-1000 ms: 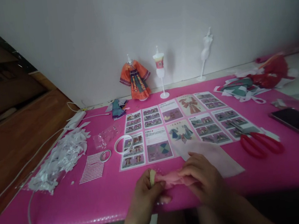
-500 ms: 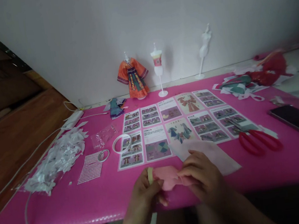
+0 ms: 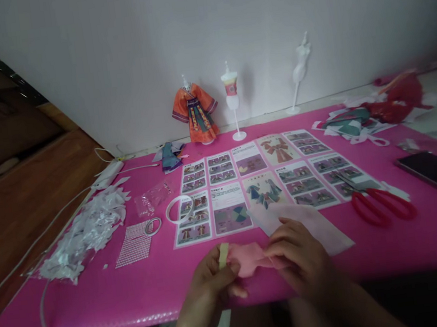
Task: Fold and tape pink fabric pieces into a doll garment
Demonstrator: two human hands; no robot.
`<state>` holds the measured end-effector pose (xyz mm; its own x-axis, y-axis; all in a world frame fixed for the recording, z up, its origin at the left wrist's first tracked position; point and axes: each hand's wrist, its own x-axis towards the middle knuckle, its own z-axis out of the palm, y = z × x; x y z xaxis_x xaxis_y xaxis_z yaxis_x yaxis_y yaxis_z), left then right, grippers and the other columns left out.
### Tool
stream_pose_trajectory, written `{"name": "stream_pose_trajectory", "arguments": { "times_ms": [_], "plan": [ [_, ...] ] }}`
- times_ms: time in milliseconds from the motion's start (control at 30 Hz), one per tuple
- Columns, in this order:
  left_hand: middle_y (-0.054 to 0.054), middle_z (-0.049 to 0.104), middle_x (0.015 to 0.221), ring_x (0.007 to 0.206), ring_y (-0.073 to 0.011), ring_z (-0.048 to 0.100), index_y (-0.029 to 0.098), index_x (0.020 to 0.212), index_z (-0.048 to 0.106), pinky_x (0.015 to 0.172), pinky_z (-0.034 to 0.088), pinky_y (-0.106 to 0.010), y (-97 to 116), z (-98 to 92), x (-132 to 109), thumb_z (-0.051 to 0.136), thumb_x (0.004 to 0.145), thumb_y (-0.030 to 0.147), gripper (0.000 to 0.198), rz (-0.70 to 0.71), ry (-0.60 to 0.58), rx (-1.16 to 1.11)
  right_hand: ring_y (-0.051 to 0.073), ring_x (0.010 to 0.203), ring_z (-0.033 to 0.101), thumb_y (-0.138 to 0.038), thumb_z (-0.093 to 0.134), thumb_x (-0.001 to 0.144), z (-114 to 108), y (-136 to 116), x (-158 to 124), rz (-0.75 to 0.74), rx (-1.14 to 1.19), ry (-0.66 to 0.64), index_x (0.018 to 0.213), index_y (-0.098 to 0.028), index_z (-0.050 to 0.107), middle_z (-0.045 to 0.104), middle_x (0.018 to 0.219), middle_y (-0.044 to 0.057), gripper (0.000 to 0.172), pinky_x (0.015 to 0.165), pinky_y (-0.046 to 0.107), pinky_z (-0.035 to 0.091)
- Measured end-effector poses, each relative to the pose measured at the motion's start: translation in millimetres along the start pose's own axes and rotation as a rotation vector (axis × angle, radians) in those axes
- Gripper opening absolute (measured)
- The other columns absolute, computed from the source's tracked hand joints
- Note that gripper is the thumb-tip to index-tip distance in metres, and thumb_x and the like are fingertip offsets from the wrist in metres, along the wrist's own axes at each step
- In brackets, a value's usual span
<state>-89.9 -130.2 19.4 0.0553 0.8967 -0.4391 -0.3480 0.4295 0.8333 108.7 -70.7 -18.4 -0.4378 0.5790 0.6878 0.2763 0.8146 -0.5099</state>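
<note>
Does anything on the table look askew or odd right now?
Yes: the bare white mannequin at the back right leans rightward, while the orange-robed mannequin and the mannequin in the strapless top stand upright. Lens distortion may exaggerate the lean. Otherwise nothing clearly stands out.

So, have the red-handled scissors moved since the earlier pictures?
No. Judged against the printed sheet, the red-handled scissors lie as before, blades over its right end; only the whole view shifts slightly.

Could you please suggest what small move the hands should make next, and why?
Perhaps the right hand should smooth the pink fabric piece with the pale yellow band: the left hand grips the banded end, while the other end looks bunched in the right.
</note>
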Motion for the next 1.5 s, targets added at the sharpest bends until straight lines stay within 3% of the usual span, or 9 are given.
{"name": "stream_pose_trajectory", "arguments": {
  "times_ms": [267,600,800,967,1067,1167,1367,1500],
  "plan": [
    [0.001,0.06,0.073,0.061,-0.0097,0.062,0.015,0.085,0.066,0.057,0.054,-0.019,3.5,1.4,-4.7,0.075,0.074,0.02,0.015,-0.021,-0.009,-0.124,0.018,0.075,0.056,-0.008,0.048,0.079,0.1,0.0,0.4,-0.027,0.016,-0.035,0.094,-0.022,0.061,0.059,0.077,0.001,0.024,0.096,0.05,0.04],
    [0.007,0.05,0.058,0.048,-0.0067,0.056,0.016,0.077,0.059,0.051,0.052,-0.018,2.3,3.1,-3.8,0.078,0.072,0.032,0.026,-0.049,0.136,-0.048,0.018,0.076,0.058,-0.009,0.048,0.081,-0.5,-0.7,1.6,-0.018,0.013,-0.01,0.088,-0.022,0.061,0.06,0.078,0.002,0.02,0.096,0.049,0.041],
    [0.009,0.047,0.056,0.047,-0.0068,0.055,0.018,0.079,0.053,0.052,0.052,-0.02,0.5,3.4,-2.9,0.077,0.071,0.037,0.032,-0.035,0.185,0.028,0.016,0.071,0.056,-0.007,0.045,0.081,0.5,-3.8,1.7,-0.002,0.08,0.023,0.079,-0.021,0.049,0.057,0.073,0.0,0.015,0.094,0.048,0.04],
    [0.008,0.05,0.056,0.045,-0.0097,0.057,0.02,0.089,0.051,0.049,0.052,-0.023,-0.8,7.5,-5.6,0.073,0.073,0.045,0.037,-0.026,0.267,0.121,0.017,0.074,0.054,-0.005,0.046,0.079,2.7,-4.1,1.2,-0.027,0.067,-0.018,0.097,-0.019,0.053,0.059,0.079,0.002,0.024,0.095,0.049,0.04],
    [0.01,0.047,0.053,0.042,-0.0106,0.056,0.022,0.112,0.051,0.047,0.051,-0.023,2.0,11.2,-9.0,0.072,0.073,0.046,0.05,-0.007,0.298,0.123,0.019,0.077,0.054,-0.007,0.046,0.08,1.9,-2.6,0.8,-0.054,0.02,-0.044,0.104,-0.018,0.056,0.059,0.082,0.004,0.028,0.095,0.05,0.04],
    [0.012,0.044,0.054,0.042,-0.0105,0.057,0.027,0.136,0.041,0.049,0.052,-0.024,5.1,12.0,-10.5,0.075,0.072,0.04,0.073,0.004,0.282,0.085,0.018,0.075,0.053,-0.008,0.045,0.083,0.8,-1.3,0.3,-0.069,-0.006,-0.05,0.102,-0.02,0.061,0.056,0.078,0.003,0.027,0.094,0.05,0.04],
    [-0.001,0.066,0.082,0.043,-0.0159,0.066,0.017,0.116,0.062,0.047,0.05,-0.025,6.0,3.3,-6.9,0.074,0.069,0.034,0.051,-0.158,0.231,0.055,0.018,0.079,0.055,-0.009,0.05,0.082,0.5,-1.8,1.3,-0.06,0.036,-0.023,0.091,-0.019,0.063,0.058,0.081,0.002,0.018,0.096,0.048,0.038],
    [0.001,0.064,0.082,0.052,-0.016,0.068,0.022,0.125,0.058,0.055,0.054,-0.027,7.8,-0.1,-7.7,0.076,0.071,0.036,0.059,-0.116,0.177,0.093,0.018,0.08,0.056,-0.009,0.051,0.082,-0.5,-2.7,2.9,-0.054,0.038,-0.038,0.091,-0.019,0.062,0.06,0.082,0.002,0.018,0.096,0.047,0.038]
  ]
}}
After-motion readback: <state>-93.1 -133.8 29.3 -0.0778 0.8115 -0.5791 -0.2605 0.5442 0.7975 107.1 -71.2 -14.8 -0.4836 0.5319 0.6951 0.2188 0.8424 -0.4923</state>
